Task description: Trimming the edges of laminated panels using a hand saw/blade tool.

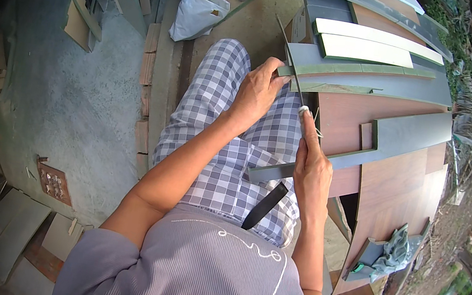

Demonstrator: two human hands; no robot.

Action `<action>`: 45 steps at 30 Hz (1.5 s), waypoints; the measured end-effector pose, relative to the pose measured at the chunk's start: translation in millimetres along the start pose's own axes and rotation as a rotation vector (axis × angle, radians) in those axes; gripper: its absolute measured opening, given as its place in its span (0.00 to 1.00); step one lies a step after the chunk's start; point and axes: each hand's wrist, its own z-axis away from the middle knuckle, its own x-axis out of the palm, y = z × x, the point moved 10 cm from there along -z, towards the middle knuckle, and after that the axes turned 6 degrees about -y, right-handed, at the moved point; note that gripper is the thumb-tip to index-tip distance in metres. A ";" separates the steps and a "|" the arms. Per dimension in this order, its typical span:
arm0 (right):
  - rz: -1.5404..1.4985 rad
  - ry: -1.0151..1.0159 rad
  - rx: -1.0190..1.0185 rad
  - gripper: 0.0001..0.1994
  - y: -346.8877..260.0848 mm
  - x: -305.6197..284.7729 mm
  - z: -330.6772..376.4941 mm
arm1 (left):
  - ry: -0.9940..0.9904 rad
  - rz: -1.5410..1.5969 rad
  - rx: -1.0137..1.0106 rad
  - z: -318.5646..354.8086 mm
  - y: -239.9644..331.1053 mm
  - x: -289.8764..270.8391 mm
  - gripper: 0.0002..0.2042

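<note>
Left hand (258, 91) has a clenched grip on the end of a thin grey-green strip (350, 73) lying across the stacked panels (396, 169), arm stretched out over the checkered lap. Right hand (311, 167) is closed tight around a thin blade (292, 62), fingers up, edge running along that strip right beside the left thumb.

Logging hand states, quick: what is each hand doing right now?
Left hand: closed, pinching the end of a thin grey-green laminate strip.
Right hand: closed around a slim knife-like blade tool.
</note>
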 end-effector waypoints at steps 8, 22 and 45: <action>0.053 0.009 -0.003 0.26 -6.8 5.1 -42.1 | 0.011 0.023 -0.001 -1.4 4.4 6.3 0.08; 0.078 0.012 -0.021 0.25 -6.6 9.4 -52.8 | -0.013 0.015 0.028 0.0 7.3 7.0 0.07; -0.034 0.034 -0.044 0.25 -7.5 -5.5 4.9 | 0.027 -0.060 0.011 -5.2 0.9 0.6 0.10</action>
